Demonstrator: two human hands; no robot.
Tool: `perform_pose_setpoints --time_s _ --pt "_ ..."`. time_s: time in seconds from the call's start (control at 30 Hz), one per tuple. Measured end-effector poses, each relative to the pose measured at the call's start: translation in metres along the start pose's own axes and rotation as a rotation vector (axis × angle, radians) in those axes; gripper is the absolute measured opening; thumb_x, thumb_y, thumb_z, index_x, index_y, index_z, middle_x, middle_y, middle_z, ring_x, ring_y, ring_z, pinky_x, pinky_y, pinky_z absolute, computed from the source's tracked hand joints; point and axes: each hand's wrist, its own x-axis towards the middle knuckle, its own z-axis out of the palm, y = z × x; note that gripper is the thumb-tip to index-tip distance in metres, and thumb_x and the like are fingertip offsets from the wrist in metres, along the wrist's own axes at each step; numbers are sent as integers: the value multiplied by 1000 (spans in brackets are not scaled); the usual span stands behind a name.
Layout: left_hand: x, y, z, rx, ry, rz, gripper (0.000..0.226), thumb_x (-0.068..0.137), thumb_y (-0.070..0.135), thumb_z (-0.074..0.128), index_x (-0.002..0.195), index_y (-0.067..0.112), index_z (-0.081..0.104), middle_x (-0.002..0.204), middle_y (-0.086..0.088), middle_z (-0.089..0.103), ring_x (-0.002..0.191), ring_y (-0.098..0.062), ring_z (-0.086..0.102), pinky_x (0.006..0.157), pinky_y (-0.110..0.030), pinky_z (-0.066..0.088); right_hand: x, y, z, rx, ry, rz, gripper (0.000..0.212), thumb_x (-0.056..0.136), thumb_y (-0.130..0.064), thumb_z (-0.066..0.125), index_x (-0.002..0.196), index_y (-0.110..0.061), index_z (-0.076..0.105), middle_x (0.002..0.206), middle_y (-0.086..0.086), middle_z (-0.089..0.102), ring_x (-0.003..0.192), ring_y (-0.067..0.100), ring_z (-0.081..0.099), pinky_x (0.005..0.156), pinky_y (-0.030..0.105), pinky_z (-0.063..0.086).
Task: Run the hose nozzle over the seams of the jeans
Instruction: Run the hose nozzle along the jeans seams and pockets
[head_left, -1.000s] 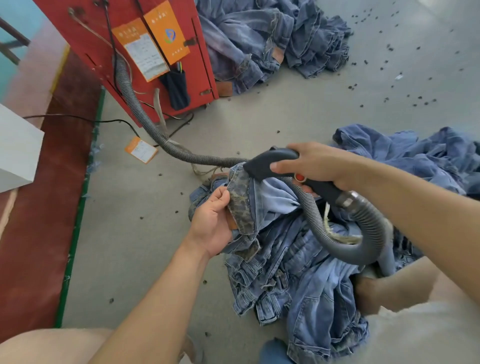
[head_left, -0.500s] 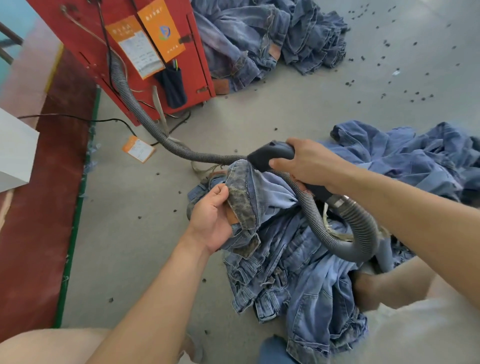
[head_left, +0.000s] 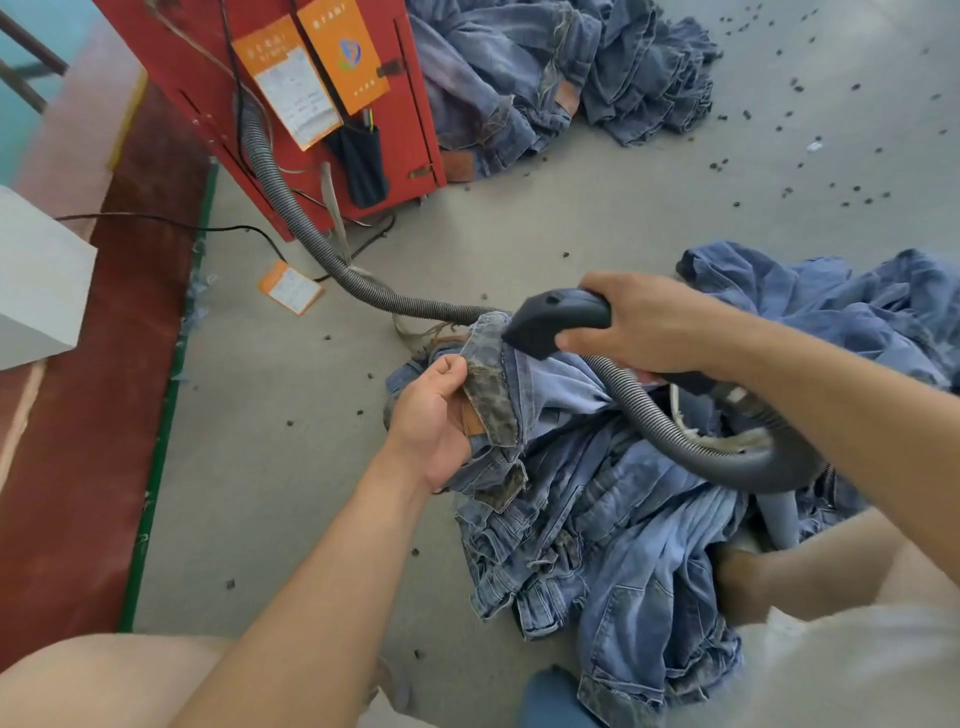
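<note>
Since the earlier frame, little has shifted. Jeans (head_left: 561, 467) are gripped by the left hand (head_left: 431, 415); the hose nozzle (head_left: 556, 322) is clasped by the right hand (head_left: 644, 327). Its mouth is hidden.

The nozzle (head_left: 556, 322) gripped in the right hand (head_left: 644, 327) looks matt dark plastic; behind the grip runs a ribbed grey plastic hose (head_left: 649, 415). The jeans (head_left: 597, 499) are faded denim cloth, their pinched waistband (head_left: 491, 395) mottled, beside a brown leather-like patch (head_left: 472, 422).

Dark hose nozzle (head_left: 550, 325) touches the blue jeans' (head_left: 587, 499) raised waistband.
</note>
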Motion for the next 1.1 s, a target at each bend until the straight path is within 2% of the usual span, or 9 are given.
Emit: perform_pose_setpoints --time_s 0.13,0.33,0.43,0.57,0.63,0.73,0.83,0.97,1.1 --pt "2 6 -1 -8 -5 12 27 112 18 34 104 6 56 129 -37 56 117 -43 57 113 -68 37 -20 -1 -4 -98 -211 -118 21 90 -56 68 95 -40 55 70 -16 67 54 1 63 48 18 43" --pt "2 1 -2 62 -48 -13 26 111 21 37 93 11 53 109 -23 59 96 -34 62 95 -59 51 4 -11 20 -96 -1 -64 27 93 -52 67 102 -28 58 76 -10 62 63 6 57 54 28 37" --pt "0 -1 -4 70 -69 -33 26 111 21 39 92 12 54 98 -15 66 87 -27 67 80 -48 61 17 -8 12 -1 59 90 29 93 -51 67 101 -25 60 75 -3 65 58 17 64 53 33 49" --pt "-1 0 -5 62 -73 -18 26 112 20 39 91 14 53 97 -12 67 89 -26 66 94 -56 55 15 5 0 178 122 186 26 92 -47 71 96 -23 61 62 -1 65 45 21 63 45 33 53" --pt "-1 5 -6 54 -68 -3 27 112 19 38 91 14 54 99 -12 68 92 -27 65 101 -58 50 8 9 -10 254 3 139 22 90 -47 74 92 -29 61 55 -1 64 40 15 58 41 27 47" --pt "-1 6 -5 81 -88 11 27 112 18 37 91 14 55 95 -11 68 87 -25 65 88 -50 56 3 4 -8 132 -167 78 23 87 -54 74 91 -35 62 59 -7 68 40 7 58 49 30 47" --pt "-2 4 -4 117 -105 14 27 112 18 36 92 15 54 92 -8 67 82 -21 66 77 -44 60 14 1 9 173 -79 131 23 91 -49 71 96 -28 63 56 -3 66 38 8 56 48 29 48" --pt "-6 -1 0 194 -152 15 22 111 19 38 98 16 56 97 -7 65 85 -22 62 81 -48 54 26 8 7 385 81 291 22 95 -38 72 103 -19 63 61 4 60 37 13 53 40 28 49" --pt "-6 4 -3 188 -152 27 35 112 18 39 89 23 64 92 -3 67 81 -19 64 78 -46 55 20 22 -16 500 -150 271 15 90 -42 77 98 -31 70 60 2 59 45 17 56 46 28 51"
